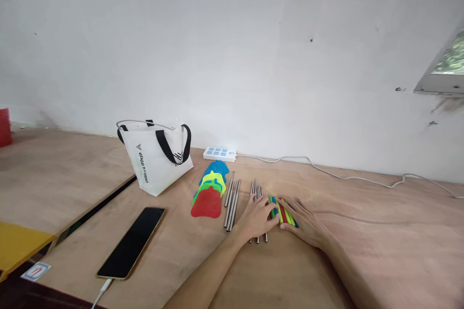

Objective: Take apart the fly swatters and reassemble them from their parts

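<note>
Several coloured tubes (283, 210), which look like fly swatter handles in green, blue, red and yellow, lie side by side between my hands. My left hand (256, 216) rests over some metal rods, its bent fingers and thumb against the left side of the tubes. From the right, my right hand (306, 224) cups the same bundle, fingers over the far ends and thumb at the near ends. Metal rods (258, 192) show partly from under my left hand. Farther left are more metal rods (232, 205) and a fanned stack of fly swatter heads (207, 202), red on top.
A white bag (159, 169) with black handles stands at the back left. In front of it lies a phone (132, 243) with a cable plugged in. A power strip (219, 154) sits by the wall, its cord (326, 169) running right. A gap splits the wooden table (380, 251) at left.
</note>
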Tool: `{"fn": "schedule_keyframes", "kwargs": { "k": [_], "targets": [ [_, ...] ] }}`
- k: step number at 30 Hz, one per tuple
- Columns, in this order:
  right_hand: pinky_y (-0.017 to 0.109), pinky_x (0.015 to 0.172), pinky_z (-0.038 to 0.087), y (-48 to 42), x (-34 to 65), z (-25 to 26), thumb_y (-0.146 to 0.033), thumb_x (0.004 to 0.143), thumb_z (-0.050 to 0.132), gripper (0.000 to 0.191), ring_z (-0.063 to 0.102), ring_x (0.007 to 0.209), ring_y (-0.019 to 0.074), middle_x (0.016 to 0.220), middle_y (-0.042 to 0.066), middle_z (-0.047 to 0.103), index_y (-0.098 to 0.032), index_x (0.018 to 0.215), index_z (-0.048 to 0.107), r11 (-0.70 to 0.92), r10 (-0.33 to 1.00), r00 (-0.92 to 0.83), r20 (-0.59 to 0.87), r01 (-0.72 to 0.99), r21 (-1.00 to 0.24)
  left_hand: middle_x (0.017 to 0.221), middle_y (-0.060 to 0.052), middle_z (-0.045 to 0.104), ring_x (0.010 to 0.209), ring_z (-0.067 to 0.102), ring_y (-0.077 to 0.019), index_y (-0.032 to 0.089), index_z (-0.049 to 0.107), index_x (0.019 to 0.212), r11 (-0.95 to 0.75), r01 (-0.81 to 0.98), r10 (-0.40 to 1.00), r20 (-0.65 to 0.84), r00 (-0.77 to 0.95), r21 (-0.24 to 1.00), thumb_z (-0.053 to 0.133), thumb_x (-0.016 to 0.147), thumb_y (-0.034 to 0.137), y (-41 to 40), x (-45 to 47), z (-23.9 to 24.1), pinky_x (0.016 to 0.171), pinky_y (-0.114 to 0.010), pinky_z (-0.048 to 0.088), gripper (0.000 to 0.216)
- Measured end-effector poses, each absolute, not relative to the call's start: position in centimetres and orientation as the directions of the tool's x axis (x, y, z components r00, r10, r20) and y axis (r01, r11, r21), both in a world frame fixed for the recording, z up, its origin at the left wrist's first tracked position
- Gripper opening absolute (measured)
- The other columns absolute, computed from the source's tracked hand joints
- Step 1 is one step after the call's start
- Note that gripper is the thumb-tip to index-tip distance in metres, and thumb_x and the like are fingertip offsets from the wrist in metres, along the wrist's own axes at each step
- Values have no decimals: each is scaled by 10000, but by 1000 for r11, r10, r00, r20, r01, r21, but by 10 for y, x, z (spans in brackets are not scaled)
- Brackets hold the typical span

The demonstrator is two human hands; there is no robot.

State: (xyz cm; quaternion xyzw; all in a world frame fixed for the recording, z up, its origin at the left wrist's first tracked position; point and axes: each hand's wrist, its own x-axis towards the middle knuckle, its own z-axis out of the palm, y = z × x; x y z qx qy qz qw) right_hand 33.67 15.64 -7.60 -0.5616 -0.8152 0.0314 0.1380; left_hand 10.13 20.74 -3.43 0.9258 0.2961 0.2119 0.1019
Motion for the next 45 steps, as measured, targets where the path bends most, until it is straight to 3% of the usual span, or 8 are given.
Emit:
{"fn": "schedule_keyframes", "kwargs": {
  "k": [4,9,19,25,29,34,39,45],
  "targets": [
    [542,1246,202,157,333,-73,-624,1002,399,681,319,1506,237,1636,56,351,-353,1604,234,360,927,-328,181,915,-184,1257,-80,634,1243,556,-280,239,661,1221,-797,484,597,348,723,362,586,938,619,207,79,-22,1167,-486,301,480],
    [536,1238,227,162,328,-74,-653,984,416,715,347,1492,244,1631,55,363,-361,1606,220,356,927,-327,182,921,-158,1566,-79,428,1486,323,-329,321,492,1457,-894,312,399,257,880,321,658,756,805,202,42,-31,1245,-546,157,868],
    [555,1231,215,174,295,-72,-619,1012,358,651,364,1481,252,1614,62,394,-352,1597,255,365,915,-337,220,926,-98,1391,-72,589,1311,525,-281,280,615,1311,-889,374,450,352,821,263,682,844,673,214,45,-46,1174,-440,323,614],
    [609,1240,132,173,286,-66,-616,1013,356,629,363,1484,257,1603,45,412,-374,1587,268,329,921,-300,249,940,-85,1344,-43,626,1278,556,-241,272,640,1264,-879,396,472,365,802,266,670,918,512,220,38,-45,1197,-422,275,422],
    [647,1236,36,168,307,-66,-605,1018,357,622,322,1504,266,1614,32,393,-387,1590,249,279,925,-232,301,952,-124,1339,-30,639,1277,568,-235,285,653,1254,-870,389,480,344,807,302,649,905,618,223,34,-47,1216,-422,256,483],
    [618,1235,165,162,333,-78,-672,975,406,738,219,1540,286,1670,52,265,-365,1612,194,262,954,-218,207,941,-216,1534,-69,482,1446,397,-310,290,547,1418,-870,391,481,336,810,302,652,766,800,222,31,-51,1245,-496,205,834],
    [564,1245,201,168,317,-83,-692,955,433,766,230,1537,276,1659,57,295,-341,1607,238,302,942,-268,200,939,-166,1450,-41,567,1386,477,-258,314,607,1350,-858,403,500,336,798,317,645,860,689,226,32,-53,1230,-454,245,618],
    [559,1247,194,173,289,-77,-683,980,379,723,290,1518,257,1636,57,347,-337,1603,254,303,938,-276,211,946,-112,1364,-50,614,1312,539,-259,326,591,1374,-862,395,493,343,800,318,693,830,673,229,33,-49,1200,-427,288,653]
  ]
}}
